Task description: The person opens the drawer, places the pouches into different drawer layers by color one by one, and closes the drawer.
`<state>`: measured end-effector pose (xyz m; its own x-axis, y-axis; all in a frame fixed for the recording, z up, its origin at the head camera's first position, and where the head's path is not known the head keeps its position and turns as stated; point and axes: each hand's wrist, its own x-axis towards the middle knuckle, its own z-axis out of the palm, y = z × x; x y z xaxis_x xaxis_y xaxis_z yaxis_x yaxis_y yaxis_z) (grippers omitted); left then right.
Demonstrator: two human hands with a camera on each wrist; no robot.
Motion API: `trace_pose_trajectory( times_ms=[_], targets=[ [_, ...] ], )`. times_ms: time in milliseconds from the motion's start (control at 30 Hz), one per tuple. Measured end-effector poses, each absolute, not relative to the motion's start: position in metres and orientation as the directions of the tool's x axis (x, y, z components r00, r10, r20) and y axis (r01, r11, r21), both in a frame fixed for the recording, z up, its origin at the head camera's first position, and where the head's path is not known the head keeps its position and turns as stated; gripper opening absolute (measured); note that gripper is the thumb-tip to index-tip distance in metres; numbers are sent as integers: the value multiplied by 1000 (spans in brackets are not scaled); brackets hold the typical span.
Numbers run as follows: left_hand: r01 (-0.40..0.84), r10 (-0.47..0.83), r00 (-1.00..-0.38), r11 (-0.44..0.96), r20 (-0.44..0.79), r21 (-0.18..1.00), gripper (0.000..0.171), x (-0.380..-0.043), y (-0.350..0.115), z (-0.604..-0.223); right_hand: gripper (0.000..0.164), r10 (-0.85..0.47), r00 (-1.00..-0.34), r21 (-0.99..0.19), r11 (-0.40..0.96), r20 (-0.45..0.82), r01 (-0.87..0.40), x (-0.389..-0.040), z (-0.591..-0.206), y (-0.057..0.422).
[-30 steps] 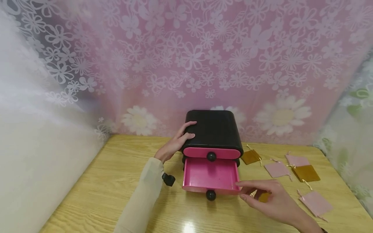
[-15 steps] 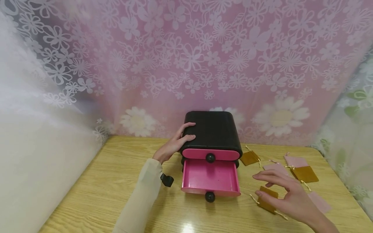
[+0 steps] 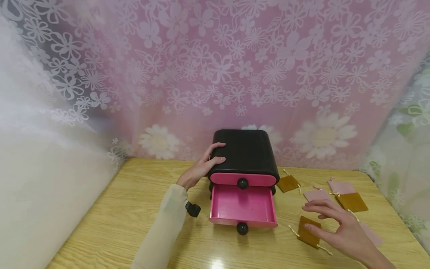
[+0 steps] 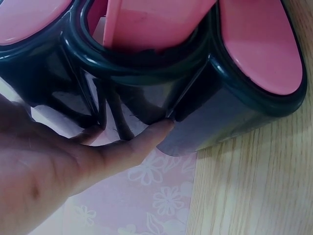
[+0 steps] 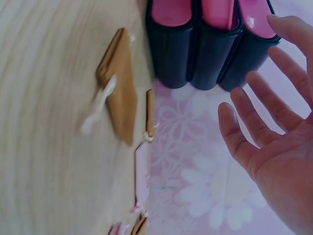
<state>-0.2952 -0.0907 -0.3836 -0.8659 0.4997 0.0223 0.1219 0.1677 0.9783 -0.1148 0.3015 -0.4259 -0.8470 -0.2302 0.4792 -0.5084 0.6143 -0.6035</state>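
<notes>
A black drawer cabinet [image 3: 243, 151] with pink drawer fronts and round black knobs stands against the backdrop. Its lower visible drawer [image 3: 243, 203], pulled out, shows a bare pink inside. My left hand [image 3: 201, 166] rests on the cabinet's left upper edge, with fingers laid over the top; the left wrist view shows two fingers [image 4: 146, 137] touching its rounded side. My right hand [image 3: 342, 226] hovers at the right, empty, with fingers spread and slightly bent. Below its thumb lies a brown drawstring pouch [image 3: 307, 231] with pale cords, also seen in the right wrist view.
Behind and beside the right hand lie more drawstring pouches: a brown one [image 3: 288, 183] near the cabinet, pink ones [image 3: 342, 186] and another brown one [image 3: 354, 201]. Flowered curtains [image 3: 221, 74] hang along the wooden table's back and sides.
My right hand has moved away from the open drawer's right corner, rightward over the brown pouch, and its fingers have spread. The left hand stays on the cabinet.
</notes>
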Motion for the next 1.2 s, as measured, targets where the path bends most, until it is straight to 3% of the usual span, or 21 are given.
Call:
trace_pose_trajectory(
  times_ms=[833, 1200],
  targets=[
    [125, 503, -864, 163, 27, 979, 48, -293, -90, -377, 41, -278, -907, -545, 729, 317, -414, -128, -458, 338],
    [114, 515, -857, 159, 17, 981, 49, -294, -90, -380, 41, -341, -880, -534, 702, 330, -472, -132, -468, 355]
  ],
)
